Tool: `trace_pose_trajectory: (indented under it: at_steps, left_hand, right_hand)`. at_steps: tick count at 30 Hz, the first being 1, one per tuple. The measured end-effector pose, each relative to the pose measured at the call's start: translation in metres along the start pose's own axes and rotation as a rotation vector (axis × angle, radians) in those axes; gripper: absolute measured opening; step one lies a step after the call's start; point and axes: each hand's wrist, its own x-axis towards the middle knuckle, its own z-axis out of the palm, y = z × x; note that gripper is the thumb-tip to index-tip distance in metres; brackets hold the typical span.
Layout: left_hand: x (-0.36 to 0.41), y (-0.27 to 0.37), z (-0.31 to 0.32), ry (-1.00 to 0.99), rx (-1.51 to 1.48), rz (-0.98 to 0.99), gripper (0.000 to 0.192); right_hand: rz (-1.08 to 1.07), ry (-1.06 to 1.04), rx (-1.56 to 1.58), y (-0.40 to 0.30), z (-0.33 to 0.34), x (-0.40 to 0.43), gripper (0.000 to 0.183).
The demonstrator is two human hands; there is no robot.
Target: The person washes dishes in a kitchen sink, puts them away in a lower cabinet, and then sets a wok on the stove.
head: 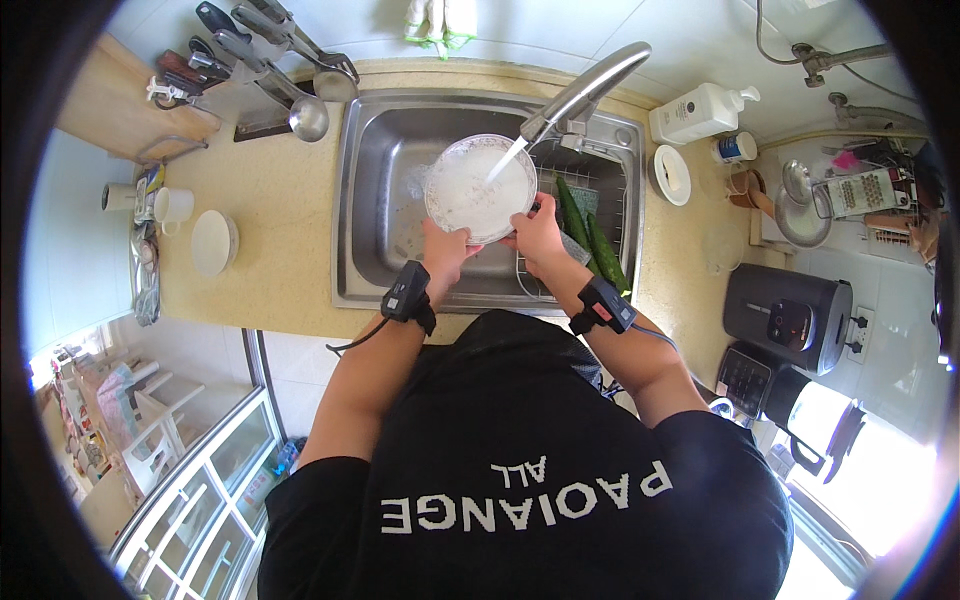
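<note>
A white plate with a patterned rim is held over the stainless steel sink. Water from the pull-out faucet runs onto its face. My left hand grips the plate's near left edge, thumb on top and fingers underneath. On the near right edge, my right hand holds it the same way; something small and dark shows by its fingers. Just right of that hand, green cucumbers lie in a wire rack set in the sink.
Left on the counter are a white bowl, a white mug and a utensil holder with a ladle. Along the right stand a pump bottle, a soap dish, a black appliance and a kettle.
</note>
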Motion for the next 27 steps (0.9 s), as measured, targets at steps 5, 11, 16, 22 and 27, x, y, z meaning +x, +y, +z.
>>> trace_pose_trajectory:
  at_steps: [5, 11, 16, 22, 27]
  left_hand:
    - [0.031, -0.009, -0.039, -0.014, 0.179, -0.139, 0.029]
    - [0.031, -0.011, -0.033, 0.003, 0.011, -0.125, 0.027]
    - [-0.003, -0.002, 0.011, -0.103, -0.174, 0.033, 0.033]
    - [0.025, 0.016, -0.002, -0.121, 0.201, -0.068, 0.028]
    - [0.042, 0.024, 0.003, -0.068, 0.273, 0.075, 0.028]
  right_hand:
    - [-0.009, -0.041, -0.047, -0.008, 0.007, -0.019, 0.054]
    - [-0.1, -0.094, 0.016, -0.002, 0.01, -0.021, 0.055]
    - [-0.107, 0.017, 0.121, 0.006, 0.02, -0.019, 0.055]
    - [-0.269, 0.137, 0.136, 0.003, 0.011, -0.025, 0.058]
    - [-0.301, 0.14, -0.014, -0.005, 0.003, -0.044, 0.056]
